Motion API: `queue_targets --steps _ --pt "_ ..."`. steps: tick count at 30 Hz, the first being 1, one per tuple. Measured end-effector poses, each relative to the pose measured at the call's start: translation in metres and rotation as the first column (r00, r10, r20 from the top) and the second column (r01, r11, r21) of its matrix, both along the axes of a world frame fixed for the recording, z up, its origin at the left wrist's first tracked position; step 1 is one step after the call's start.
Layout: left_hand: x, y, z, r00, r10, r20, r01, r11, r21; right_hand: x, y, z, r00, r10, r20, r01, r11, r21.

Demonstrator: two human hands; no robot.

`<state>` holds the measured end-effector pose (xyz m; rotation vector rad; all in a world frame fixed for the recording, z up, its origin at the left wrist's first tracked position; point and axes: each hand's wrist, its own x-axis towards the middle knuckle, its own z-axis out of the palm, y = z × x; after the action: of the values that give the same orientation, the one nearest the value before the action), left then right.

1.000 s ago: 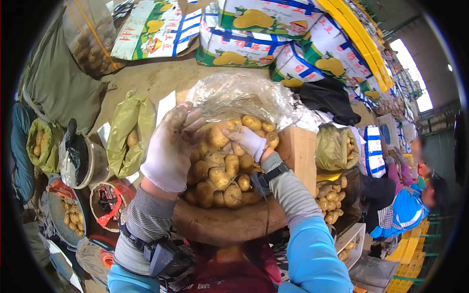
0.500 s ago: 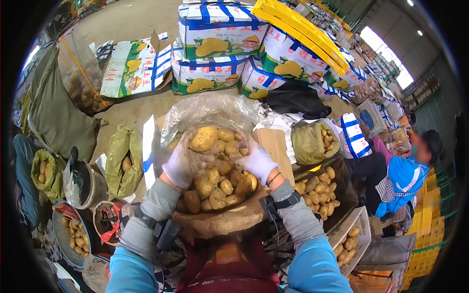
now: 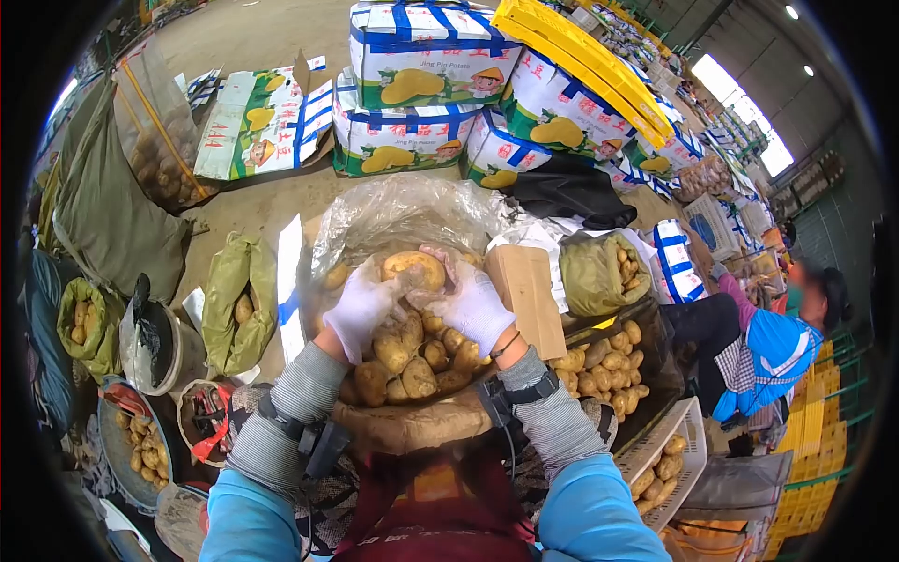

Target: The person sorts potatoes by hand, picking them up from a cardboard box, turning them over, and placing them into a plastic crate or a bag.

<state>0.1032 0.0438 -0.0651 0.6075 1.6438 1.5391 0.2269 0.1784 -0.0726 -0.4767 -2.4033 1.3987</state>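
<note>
A large yellow-brown potato (image 3: pixel 414 270) is gripped between my two hands, above an open paper-sided container (image 3: pixel 412 429) lined with clear plastic (image 3: pixel 403 211). In a white glove, my left hand (image 3: pixel 361 307) wraps the potato's left side. My right hand (image 3: pixel 474 307), gloved too, closes on its right side, with the thumbs close together in front. Below them lies a heap of potatoes (image 3: pixel 417 377), some smeared with soil. The gloves and fingers hide part of the held potato.
Green sacks of potatoes (image 3: pixel 239 314) stand to the left and another sack (image 3: pixel 585 272) to the right. A bin of potatoes (image 3: pixel 604 370) and a white crate (image 3: pixel 688 468) sit at right. Printed cartons (image 3: pixel 407 140) are stacked ahead. A co-worker (image 3: pixel 768 351) sits at far right.
My hands have come closer together, the right one moving left onto the potato. The large potato has shifted slightly right and turned sideways.
</note>
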Motion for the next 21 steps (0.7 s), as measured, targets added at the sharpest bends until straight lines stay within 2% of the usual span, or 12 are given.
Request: queue_targets --steps 2,5,6,8,11,14,17,19,21 --pt "-0.005 -0.006 0.002 0.997 -0.001 0.083 -0.004 0.998 0.057 0.003 -0.015 0.019 0.995 -0.001 -0.096 -0.017 0.982 -0.187" --pt "-0.017 -0.003 -0.027 0.969 -0.062 0.239 0.019 0.984 0.176 0.005 -0.015 0.015 0.993 0.055 -0.105 -0.049 0.997 0.066" --pt "-0.014 -0.001 -0.023 0.958 -0.075 0.278 0.015 0.977 0.213 0.006 -0.016 0.014 0.996 0.010 -0.088 -0.008 1.000 0.026" --pt "-0.005 -0.005 -0.012 0.980 -0.068 0.186 0.034 0.983 0.183 0.009 -0.019 0.013 0.996 -0.075 -0.049 0.073 0.996 -0.053" --pt "0.006 -0.005 0.000 0.984 -0.113 0.139 0.092 0.985 0.147 0.017 -0.027 0.038 0.974 -0.175 0.147 0.136 0.961 0.241" --pt "0.001 -0.006 -0.013 0.966 -0.193 0.171 0.162 0.970 0.182 0.021 -0.033 0.039 0.964 -0.237 0.124 0.188 0.931 0.314" --pt "0.004 -0.008 -0.003 0.952 -0.231 0.202 0.191 0.961 0.199 0.023 -0.028 0.039 0.945 -0.263 0.193 0.239 0.961 0.139" --pt "0.005 -0.008 0.000 0.950 -0.234 0.206 0.198 0.963 0.180 0.024 -0.017 0.022 0.972 -0.221 0.083 0.236 0.917 -0.322" --pt "0.002 -0.007 -0.003 0.953 -0.230 0.197 0.202 0.968 0.150 0.024 -0.011 0.011 0.985 -0.174 0.021 0.165 0.879 -0.448"
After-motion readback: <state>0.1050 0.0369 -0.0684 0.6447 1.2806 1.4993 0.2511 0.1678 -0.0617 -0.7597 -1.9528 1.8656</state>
